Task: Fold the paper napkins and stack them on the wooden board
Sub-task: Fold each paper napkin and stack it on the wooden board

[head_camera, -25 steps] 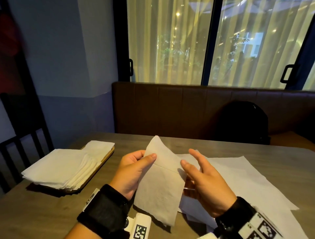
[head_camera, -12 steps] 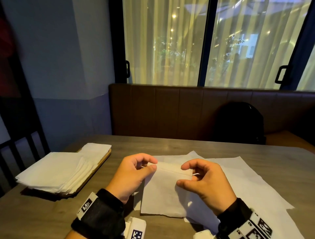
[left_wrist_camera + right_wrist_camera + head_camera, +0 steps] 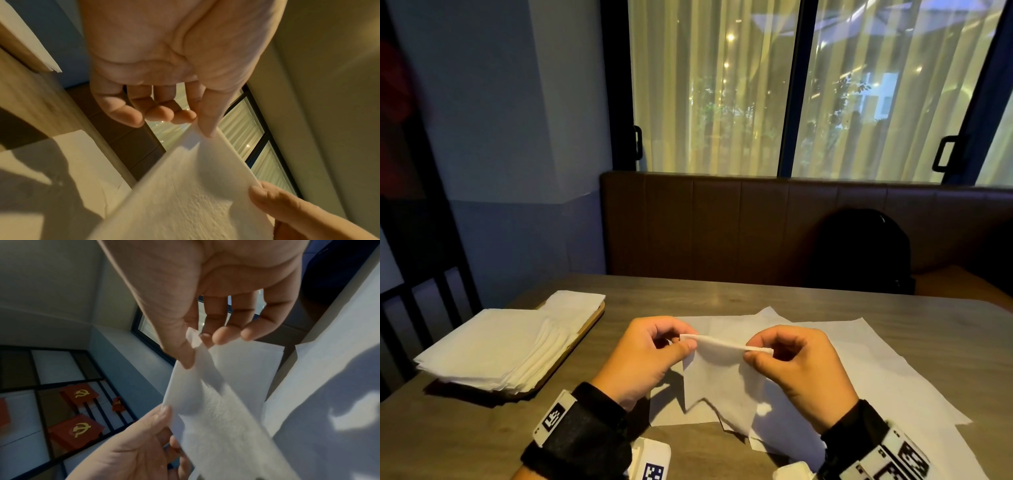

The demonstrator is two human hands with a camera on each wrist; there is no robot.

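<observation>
Both hands up over the table [image 3: 756, 294], each pinching one end of the folded top edge of a napkin [image 3: 722, 373]. Left hand [image 3: 643, 359]: thumb against curled forefinger on the left corner. Right hand [image 3: 794, 370]: same grip on the right corner. Napkin hangs down from the fold, lower edge ragged and loose, held above the table, not lying on it.

Under and right of it: unfolded sheets [image 3: 893, 359] spread flat, overlapping, running off the bottom-right edge. Can't count them.

Left side: wooden board [image 3: 589, 325], only its right rim visible; the rest is covered by a stack of folded napkins [image 3: 493, 346] that overhangs the near end. A second small pile sits at the board's far end. Well apart from the hands.

Black wrist straps with coded tags on both wrists; white camera housings cut off at the bottom.

Left wrist view: thumb [image 3: 207, 113] pressed on the napkin's [image 3: 185, 186] edge, other fingers curled behind; blurry. Right wrist view: thumb [image 3: 180, 350] and fingertips closing on the corner of the napkin [image 3: 216, 410], left hand [image 3: 133, 447] at the other end.

Room: grey wood-grain table, brown padded bench behind it, dark backpack [image 3: 863, 253] on the seat, sliding windows with sheer curtains, blue-grey wall, dark chair back at left. Red flags show in the right wrist view, small.
</observation>
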